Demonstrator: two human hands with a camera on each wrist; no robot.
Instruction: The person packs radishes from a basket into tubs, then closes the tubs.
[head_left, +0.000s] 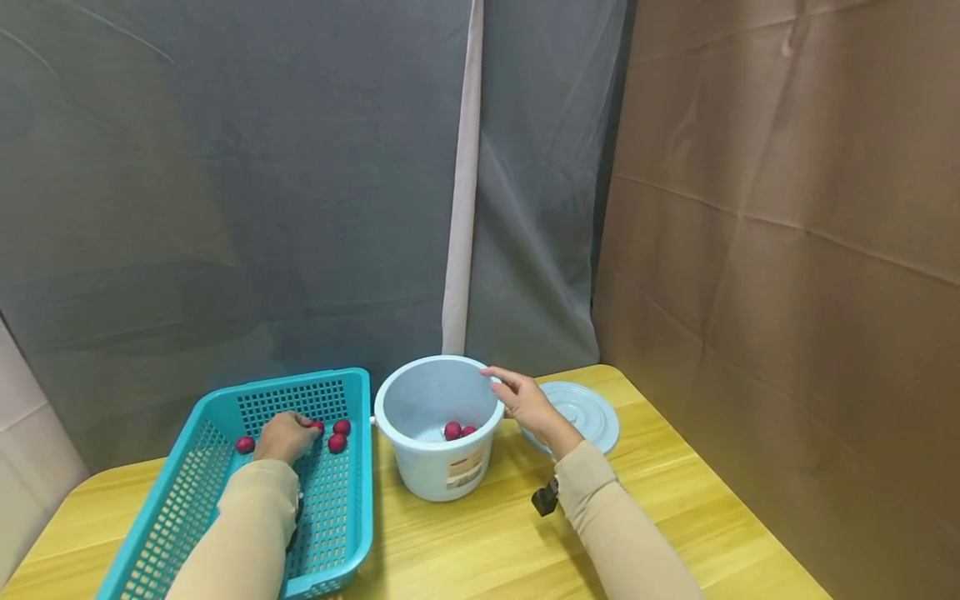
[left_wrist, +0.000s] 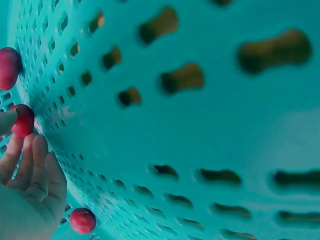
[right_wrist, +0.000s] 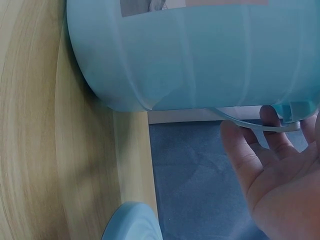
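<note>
A teal slotted basket [head_left: 187, 492] lies on the table at the left, with several small red balls in it. My left hand [head_left: 307, 426] reaches into its far end and pinches one red ball [head_left: 318, 427] between thumb and fingers. The left wrist view shows that hand [left_wrist: 12, 131] at the lower left on the ball [left_wrist: 23, 120], with other balls [left_wrist: 82, 220] loose nearby. In the middle stands a light blue bucket [head_left: 420, 475] holding red balls [head_left: 452, 430]. My right hand [head_left: 501, 385] rests with straight fingers on its right rim, and the fingers [right_wrist: 274, 131] touch the rim.
A round light blue lid [head_left: 592, 412] lies flat on the wooden table [head_left: 487, 550] just right of the bucket, behind my right wrist. Grey and brown cloth backdrops hang close behind and to the right. The table's right edge runs diagonally.
</note>
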